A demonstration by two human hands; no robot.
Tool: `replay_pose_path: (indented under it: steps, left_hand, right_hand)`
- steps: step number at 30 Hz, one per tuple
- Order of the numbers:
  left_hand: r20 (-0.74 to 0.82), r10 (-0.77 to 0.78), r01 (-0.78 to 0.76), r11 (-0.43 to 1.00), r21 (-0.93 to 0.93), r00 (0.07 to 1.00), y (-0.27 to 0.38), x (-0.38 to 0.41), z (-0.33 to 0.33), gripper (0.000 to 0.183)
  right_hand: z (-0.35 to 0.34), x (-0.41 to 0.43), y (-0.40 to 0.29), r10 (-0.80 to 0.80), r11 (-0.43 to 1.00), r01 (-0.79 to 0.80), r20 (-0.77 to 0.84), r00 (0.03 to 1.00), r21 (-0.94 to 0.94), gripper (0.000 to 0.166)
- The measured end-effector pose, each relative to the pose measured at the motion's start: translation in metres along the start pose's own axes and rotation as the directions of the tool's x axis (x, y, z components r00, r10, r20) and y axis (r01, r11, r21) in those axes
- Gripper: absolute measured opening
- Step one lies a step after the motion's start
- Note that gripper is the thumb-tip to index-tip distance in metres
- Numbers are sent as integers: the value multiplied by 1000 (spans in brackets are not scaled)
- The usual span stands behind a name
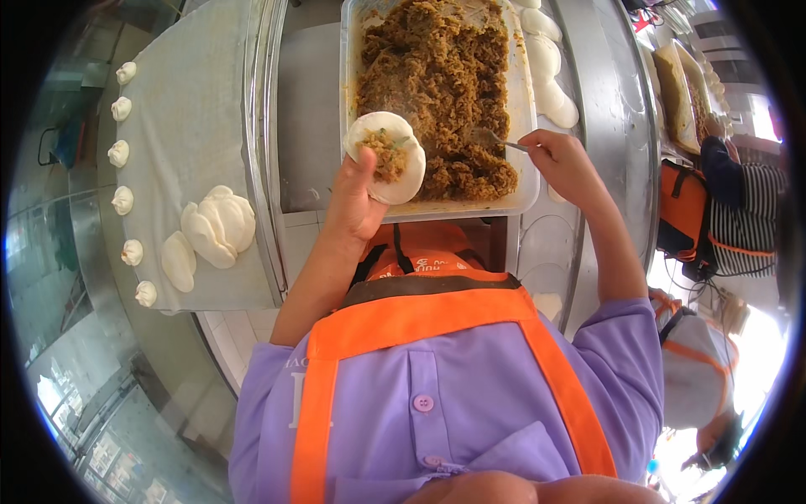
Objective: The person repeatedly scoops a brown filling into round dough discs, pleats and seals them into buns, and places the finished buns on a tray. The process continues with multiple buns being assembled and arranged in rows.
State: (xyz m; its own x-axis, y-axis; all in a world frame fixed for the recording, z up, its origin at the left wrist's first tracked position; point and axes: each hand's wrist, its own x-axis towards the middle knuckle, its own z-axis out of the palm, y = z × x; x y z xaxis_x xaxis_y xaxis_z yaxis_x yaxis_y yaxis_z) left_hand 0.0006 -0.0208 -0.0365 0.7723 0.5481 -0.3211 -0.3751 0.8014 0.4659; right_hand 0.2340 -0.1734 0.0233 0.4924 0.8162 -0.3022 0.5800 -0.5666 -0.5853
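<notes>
A round dough wrapper [409, 173] lies across my left hand [362, 192], its thumb resting on a small heap of brown filling [383, 154] in the wrapper's middle. My right hand [557, 160] grips the handle of a metal utensil [515, 146], whose far end is sunk in the minced filling [441, 82], so its shape is partly hidden. That filling fills much of a translucent plastic tub [526, 183] before me. The dough in my left hand is just over the tub's near left corner.
At left, a cloth-covered surface [189, 113] bears a row of several pleated buns [123, 200] and a pile of dough wrappers [220, 223]. More dough rounds [544, 57] overlap right of the tub. Two co-workers [743, 214] [699, 372] are at the far right, near another filling tray [677, 94].
</notes>
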Motion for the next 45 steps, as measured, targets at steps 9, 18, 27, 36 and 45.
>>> replay_pose_path:
  steps: [9, 18, 27, 36, 45]
  left_hand:
    - [-8, -193, 191, 964, 182, 981, 4, 0, 9, 39]
    - [101, -292, 234, 893, 385, 951, -2, -2, 34, 28]
    - [195, -324, -42, 423, 905, 926, 4, 12, 48, 28]
    - [3, -86, 60, 713, 698, 996, 2, 10, 40, 35]
    - [293, 62, -296, 334, 895, 954, -2, 13, 30, 35]
  right_hand:
    - [25, 18, -18, -308, 715, 317, 125, 943, -623, 18]
    - [53, 4, -50, -389, 798, 415, -153, 909, 438, 24]
    - [44, 0, -62, -436, 847, 459, -144, 888, 268, 16]
    - [51, 4, -42, -361, 865, 427, -264, 895, 264, 13]
    - [57, 7, -52, -620, 739, 670, -316, 718, 73, 16]
